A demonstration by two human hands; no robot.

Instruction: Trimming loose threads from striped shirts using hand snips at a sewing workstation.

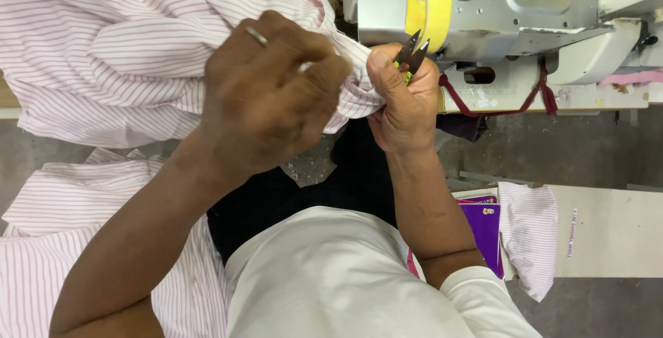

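We note the left hand [269,96] bunching the pink-striped white shirt [124,41], grip closed tight on a fold just left of the thread snips [412,55]. Right hand [404,103] holds the snips, grip wrapped round the handle (blades slightly parted, pointing up toward the sewing machine [497,20]). The snips' long axis runs upward and rightward; the pinched fold sits just beside the blades, on their left

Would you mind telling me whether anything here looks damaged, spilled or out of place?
Nothing stands out. The left hand bunches the striped fabric, and the right hand holds thread snips.
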